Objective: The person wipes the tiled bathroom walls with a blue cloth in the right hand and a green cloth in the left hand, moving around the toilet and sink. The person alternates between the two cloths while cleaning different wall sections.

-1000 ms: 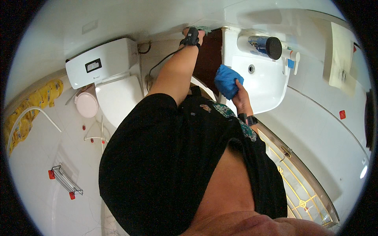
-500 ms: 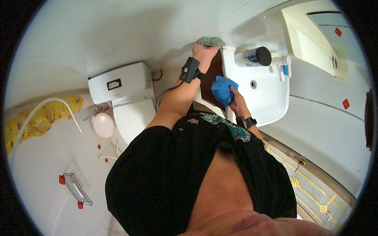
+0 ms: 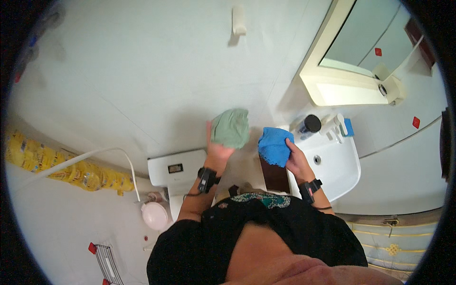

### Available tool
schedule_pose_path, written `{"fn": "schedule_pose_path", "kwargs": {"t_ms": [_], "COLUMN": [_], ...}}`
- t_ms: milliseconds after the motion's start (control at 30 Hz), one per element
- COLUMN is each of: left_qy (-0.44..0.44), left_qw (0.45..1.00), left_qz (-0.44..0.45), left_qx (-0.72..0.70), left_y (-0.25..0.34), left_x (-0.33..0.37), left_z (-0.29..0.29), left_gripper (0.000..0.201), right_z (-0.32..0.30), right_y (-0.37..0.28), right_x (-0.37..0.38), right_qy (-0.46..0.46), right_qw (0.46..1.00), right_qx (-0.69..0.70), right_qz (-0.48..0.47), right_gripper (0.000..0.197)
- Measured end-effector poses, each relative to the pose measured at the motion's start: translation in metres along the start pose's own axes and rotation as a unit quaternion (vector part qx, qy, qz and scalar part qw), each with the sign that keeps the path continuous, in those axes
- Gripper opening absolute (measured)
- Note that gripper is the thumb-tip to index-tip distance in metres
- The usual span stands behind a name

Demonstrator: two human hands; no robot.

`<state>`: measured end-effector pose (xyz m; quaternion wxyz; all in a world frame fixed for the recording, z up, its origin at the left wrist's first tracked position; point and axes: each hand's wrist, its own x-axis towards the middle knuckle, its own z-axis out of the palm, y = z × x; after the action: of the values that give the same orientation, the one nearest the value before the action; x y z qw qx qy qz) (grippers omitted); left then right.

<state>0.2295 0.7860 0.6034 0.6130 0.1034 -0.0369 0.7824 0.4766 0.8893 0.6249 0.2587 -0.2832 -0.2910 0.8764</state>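
A pale green cloth (image 3: 231, 127) is spread over the fingers of my left hand (image 3: 218, 153), raised in front of the light wall. That hand grips it from below, and the cloth hides most of the fingers. My right hand (image 3: 297, 161) pinches a bunched blue cloth (image 3: 274, 146) by its right side, with the thumb on top. The blue cloth hangs over the dark brown panel (image 3: 275, 176) beside the white sink (image 3: 341, 176). A small gap separates the two cloths.
A black-lidded container (image 3: 311, 124) and a white faucet (image 3: 332, 123) stand at the sink's far edge. Above is a mirror cabinet (image 3: 327, 90). To the left are a toilet tank (image 3: 192, 164), a pink basin (image 3: 155, 216), yellow packages (image 3: 95, 175) and a wire rack (image 3: 108, 266).
My left hand has drawn the green cloth back from the wall corner beside the sink, leftward and nearer. The blue cloth now spreads wider in my right hand. My view has tilted up.
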Motion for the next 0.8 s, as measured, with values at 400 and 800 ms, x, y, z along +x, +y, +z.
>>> {"fn": "schedule_pose_path", "kwargs": {"t_ms": [400,800], "left_qy": [0.207,0.253], "left_qw": [0.967,0.952], "left_qz": [0.083,0.135], "left_qx": [0.120,0.107], "left_y": [0.072,0.114], "left_x": [-0.127,-0.191], "left_z": [-0.004,-0.029], "left_gripper": [0.053,0.050], "right_z": [0.171,0.245], "right_y": [-0.075,-0.123], "right_x": [0.027,0.100], "right_qy": [0.054,0.136], "right_qw": [0.814,0.293], "right_qx": [-0.280,-0.572], "right_qz": [-0.506,-0.754], "right_gripper": [0.050,0.070]}}
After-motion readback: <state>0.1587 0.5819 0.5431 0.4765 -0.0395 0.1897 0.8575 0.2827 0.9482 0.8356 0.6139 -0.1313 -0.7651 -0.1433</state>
